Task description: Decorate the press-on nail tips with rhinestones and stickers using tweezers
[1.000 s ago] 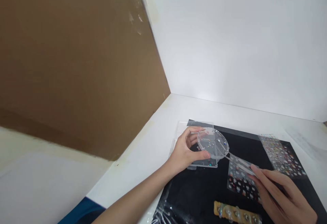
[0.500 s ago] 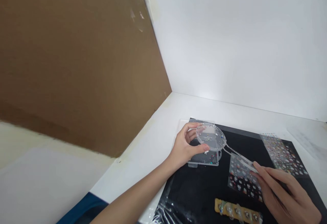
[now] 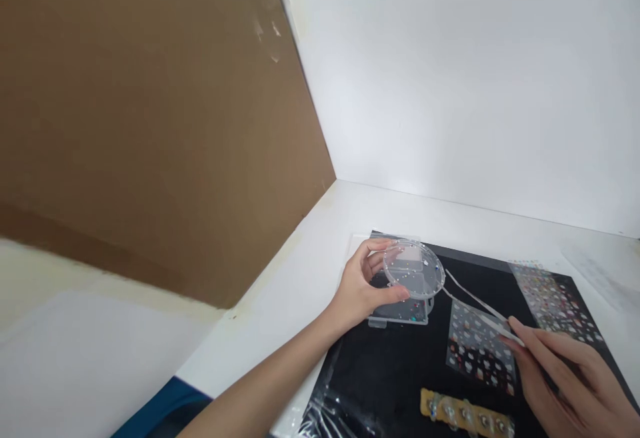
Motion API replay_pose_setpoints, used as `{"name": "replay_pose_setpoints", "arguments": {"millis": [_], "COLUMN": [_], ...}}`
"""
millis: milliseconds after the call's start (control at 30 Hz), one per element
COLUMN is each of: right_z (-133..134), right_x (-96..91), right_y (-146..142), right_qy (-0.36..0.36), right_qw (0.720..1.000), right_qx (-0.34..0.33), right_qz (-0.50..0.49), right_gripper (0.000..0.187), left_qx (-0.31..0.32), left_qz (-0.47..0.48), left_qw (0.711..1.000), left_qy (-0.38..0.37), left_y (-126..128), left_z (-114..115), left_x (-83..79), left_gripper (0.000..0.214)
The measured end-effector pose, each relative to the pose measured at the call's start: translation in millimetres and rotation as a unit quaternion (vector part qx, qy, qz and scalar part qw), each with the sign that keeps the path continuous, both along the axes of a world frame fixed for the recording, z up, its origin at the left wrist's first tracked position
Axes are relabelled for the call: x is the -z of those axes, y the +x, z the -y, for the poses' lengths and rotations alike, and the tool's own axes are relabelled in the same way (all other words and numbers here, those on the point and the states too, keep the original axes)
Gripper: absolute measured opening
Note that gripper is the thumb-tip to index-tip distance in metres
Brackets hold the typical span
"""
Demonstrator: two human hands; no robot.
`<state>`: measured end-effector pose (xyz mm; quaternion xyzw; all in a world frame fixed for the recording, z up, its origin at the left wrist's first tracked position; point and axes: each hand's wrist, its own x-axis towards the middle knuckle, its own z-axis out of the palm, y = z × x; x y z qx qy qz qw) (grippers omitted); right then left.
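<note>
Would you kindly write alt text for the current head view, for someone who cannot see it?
The left hand holds a round clear dish dotted with tiny gems over a clear case; the right hand holds tweezers, tips apart, near the dish. Two patterned sheets and a tan strip of shiny pieces lie on a black mat.

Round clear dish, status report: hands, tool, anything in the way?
Left hand holding round clear dish, tiny pieces inside. Right hand holding tweezers, tips parted near dish. Clear case below dish, sticker sheet below tweezers; nothing visibly blocking.

White wall [image 3: 475,91], softly lit — brown panel [image 3: 150,125] at left, white tabletop [image 3: 290,298] below
</note>
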<state>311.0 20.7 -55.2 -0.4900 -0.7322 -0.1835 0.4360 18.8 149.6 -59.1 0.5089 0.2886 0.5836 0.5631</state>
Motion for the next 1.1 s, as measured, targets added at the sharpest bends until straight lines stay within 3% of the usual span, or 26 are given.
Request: {"name": "replay_pose_setpoints", "arguments": {"millis": [333, 433, 533, 633, 767, 900, 967, 1000, 1033, 1100], "right_z": [-19.0, -18.8, -12.8, -8.8, -15.1, -19.1, -16.5, -15.0, -13.8, -13.8], "right_x": [-52.5, -53.2, -48.4, -48.3, -53.3, -44.8, -33.4, -27.5, -22.4, -16.7], "right_y": [-14.6, -10.6, -3.1, -6.8, -26.1, -28.0, -21.5, -18.3, -16.1, -16.5], "right_qy": [0.002, 0.011, 0.0, -0.031, -0.058, -0.118, -0.195, -0.243, -0.294, -0.382], "right_qw": [0.995, 0.992, 0.988, 0.995, 0.996, 0.981, 0.952, 0.923, 0.882, 0.773], "right_qx": [-0.019, -0.004, -0.02, -0.027, 0.016, 0.014, 0.03, 0.043, 0.055, 0.066], "right_qz": [0.094, 0.125, 0.156, 0.096, -0.061, -0.152, -0.236, -0.296, -0.365, -0.501], "right_gripper": [0.073, 0.074, 0.068, 0.056, 0.017, 0.02, 0.026, 0.032, 0.039, 0.055], "left_qx": [-0.04, -0.063, -0.033, 0.018, 0.057, 0.03, -0.019, -0.049, -0.079, -0.132], "left_qz": [0.008, 0.005, -0.019, -0.039, -0.026, -0.003, 0.0, -0.006, -0.016, -0.049], "left_qw": [0.999, 0.998, 0.999, 0.999, 0.998, 0.998, 0.995, 0.991, 0.985, 0.967], "left_qy": [0.006, 0.023, 0.009, -0.005, 0.006, 0.05, 0.095, 0.123, 0.153, 0.212], "left_y": [-4.3, -5.1, -6.5, -6.6, -3.2, 1.4, 2.3, 2.2, 1.7, -0.5], "left_z": [-6.7, -7.0, -5.6, -1.4, 4.6, 4.1, 1.7, 0.4, -0.9, -2.7], "left_x": [-6.4, -6.4, -5.4, -3.8, -1.4, 1.1, 1.5, 1.3, 0.8, -1.1], "left_gripper": [0.075, 0.076, 0.074, 0.074, 0.075, 0.076, 0.077, 0.078, 0.08, 0.084]}}
